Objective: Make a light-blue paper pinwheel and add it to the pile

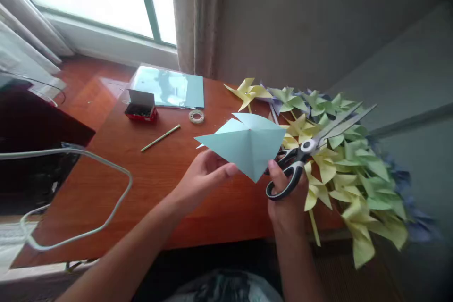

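Between my two hands, above the table, is a light blue paper sheet with creases and a cut slit at its far side. My left hand pinches its left lower edge, thumb on top and fingers underneath. My right hand has black-handled scissors hooked on it, blades apart and pointing away to the right. The right thumb also presses the paper's lower right edge. Close by on the right lie many finished paper pinwheels in yellow and green, with purple ones behind.
On the wooden table are a small red box with its lid up, a tape roll, a thin paper stick and a stack of blue sheets in shiny film. A white cable loops over the left edge.
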{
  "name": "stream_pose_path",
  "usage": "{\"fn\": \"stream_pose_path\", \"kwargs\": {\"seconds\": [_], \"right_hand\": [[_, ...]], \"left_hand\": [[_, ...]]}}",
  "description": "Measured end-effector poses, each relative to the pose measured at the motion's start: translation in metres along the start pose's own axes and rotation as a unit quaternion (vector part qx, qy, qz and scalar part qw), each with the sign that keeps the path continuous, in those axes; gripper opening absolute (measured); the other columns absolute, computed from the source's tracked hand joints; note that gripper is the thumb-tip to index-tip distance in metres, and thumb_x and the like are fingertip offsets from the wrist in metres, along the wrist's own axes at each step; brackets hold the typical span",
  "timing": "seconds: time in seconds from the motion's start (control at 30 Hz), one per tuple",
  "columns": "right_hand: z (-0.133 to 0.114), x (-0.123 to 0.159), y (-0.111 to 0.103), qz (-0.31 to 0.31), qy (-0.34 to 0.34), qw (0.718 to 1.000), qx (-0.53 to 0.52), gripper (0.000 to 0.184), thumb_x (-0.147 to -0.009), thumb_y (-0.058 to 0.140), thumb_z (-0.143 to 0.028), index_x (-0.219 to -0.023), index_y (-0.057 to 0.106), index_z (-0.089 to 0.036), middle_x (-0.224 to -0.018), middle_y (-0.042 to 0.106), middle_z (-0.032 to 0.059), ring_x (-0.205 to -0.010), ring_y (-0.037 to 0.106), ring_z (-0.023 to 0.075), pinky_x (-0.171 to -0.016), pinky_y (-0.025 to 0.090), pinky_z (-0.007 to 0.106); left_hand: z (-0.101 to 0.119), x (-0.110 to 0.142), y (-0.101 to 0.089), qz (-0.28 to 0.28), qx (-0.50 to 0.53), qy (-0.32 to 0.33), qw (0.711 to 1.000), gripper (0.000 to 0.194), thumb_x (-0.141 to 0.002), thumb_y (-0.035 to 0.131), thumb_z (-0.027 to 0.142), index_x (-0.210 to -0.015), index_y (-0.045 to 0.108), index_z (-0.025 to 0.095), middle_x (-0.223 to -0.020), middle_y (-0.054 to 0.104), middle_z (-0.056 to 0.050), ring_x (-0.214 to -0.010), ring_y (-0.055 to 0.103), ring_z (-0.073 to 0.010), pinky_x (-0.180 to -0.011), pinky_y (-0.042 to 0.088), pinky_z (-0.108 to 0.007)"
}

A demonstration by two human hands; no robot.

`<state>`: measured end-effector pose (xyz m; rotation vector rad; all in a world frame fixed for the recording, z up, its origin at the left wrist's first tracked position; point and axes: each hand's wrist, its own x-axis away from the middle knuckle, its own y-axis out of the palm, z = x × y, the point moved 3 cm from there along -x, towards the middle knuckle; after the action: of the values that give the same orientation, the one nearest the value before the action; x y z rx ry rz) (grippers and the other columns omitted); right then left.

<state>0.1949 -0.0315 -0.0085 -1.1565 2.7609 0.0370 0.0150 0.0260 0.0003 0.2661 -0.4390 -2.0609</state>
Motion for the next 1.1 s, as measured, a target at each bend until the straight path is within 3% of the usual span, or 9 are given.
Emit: {"fn": "stream_pose_path", "kwargs": {"seconds": [0.13, 0.37, 0.5, 0.6, 0.73, 0.93, 1.1], "right_hand": [[-0.001, 0.005, 0.004, -0.004, -0.025, 0.998, 0.054, 0.029, -0.075, 0.079, -0.035, -0.094, 0.063, -0.021, -0.091, 0.070, 0.0021, -0.076, 0.067, 0.0190, -0.078, 0.056, 0.035], [-0.009, 0.008, 0.007, -0.050, -0.044, 0.994, 0.081, 0.031, -0.077, 0.080, -0.038, -0.094, 0.060, -0.023, -0.084, 0.067, 0.0007, -0.073, 0.065, 0.0183, -0.070, 0.054, 0.032], [-0.015, 0.012, -0.002, -0.117, -0.027, 0.990, 0.073, 0.029, -0.083, 0.075, -0.045, -0.089, 0.058, -0.023, -0.078, 0.067, 0.0003, -0.071, 0.064, 0.0176, -0.071, 0.052, 0.032], [-0.015, 0.020, -0.012, -0.222, 0.018, 0.974, 0.039, 0.037, -0.089, 0.066, -0.058, -0.084, 0.056, -0.023, -0.071, 0.064, 0.0002, -0.067, 0.061, 0.0173, -0.064, 0.047, 0.030], [-0.009, 0.034, -0.030, -0.337, 0.125, 0.932, 0.047, 0.047, -0.084, 0.067, -0.068, -0.089, 0.055, -0.022, -0.074, 0.059, -0.0001, -0.066, 0.056, 0.0159, -0.060, 0.042, 0.028], [-0.004, 0.047, -0.041, -0.414, 0.224, 0.878, 0.088, 0.048, -0.082, 0.073, -0.062, -0.093, 0.054, -0.020, -0.077, 0.056, -0.0013, -0.069, 0.053, 0.0142, -0.062, 0.040, 0.026], [-0.007, 0.050, -0.032, -0.429, 0.258, 0.864, 0.049, 0.049, -0.083, 0.072, -0.063, -0.093, 0.053, -0.020, -0.078, 0.055, -0.0016, -0.069, 0.052, 0.0136, -0.064, 0.041, 0.027]], "left_hand": [[-0.010, 0.000, 0.006, 0.011, -0.033, -0.039, 0.999, 0.023, -0.080, 0.082, 0.031, -0.093, 0.073, 0.014, -0.086, 0.076, -0.006, -0.084, 0.070, -0.0219, -0.075, 0.054, -0.028], [-0.010, -0.003, 0.006, 0.024, 0.005, -0.033, 0.999, 0.011, -0.086, 0.076, 0.025, -0.090, 0.075, 0.015, -0.083, 0.078, -0.002, -0.080, 0.070, -0.0160, -0.071, 0.054, -0.022], [-0.002, -0.004, 0.000, 0.081, -0.017, -0.017, 0.996, 0.013, -0.085, 0.077, 0.025, -0.078, 0.073, 0.014, -0.070, 0.074, 0.000, -0.066, 0.065, -0.0115, -0.063, 0.051, -0.019], [0.001, -0.002, -0.008, 0.154, -0.036, 0.005, 0.987, 0.017, -0.085, 0.078, 0.027, -0.075, 0.071, 0.014, -0.067, 0.074, 0.000, -0.063, 0.064, -0.0108, -0.061, 0.050, -0.019], [0.000, 0.001, -0.015, 0.215, -0.029, 0.017, 0.976, 0.019, -0.084, 0.079, 0.030, -0.077, 0.070, 0.015, -0.066, 0.073, 0.000, -0.062, 0.065, -0.0116, -0.061, 0.051, -0.020], [0.002, 0.000, -0.011, 0.225, -0.027, 0.019, 0.974, 0.020, -0.083, 0.080, 0.029, -0.076, 0.070, 0.014, -0.066, 0.073, 0.000, -0.062, 0.065, -0.0114, -0.061, 0.052, -0.020], [0.004, -0.001, -0.006, 0.195, -0.034, 0.021, 0.980, 0.018, -0.082, 0.080, 0.027, -0.076, 0.070, 0.013, -0.066, 0.073, 0.000, -0.060, 0.065, -0.0110, -0.058, 0.051, -0.019]]}}
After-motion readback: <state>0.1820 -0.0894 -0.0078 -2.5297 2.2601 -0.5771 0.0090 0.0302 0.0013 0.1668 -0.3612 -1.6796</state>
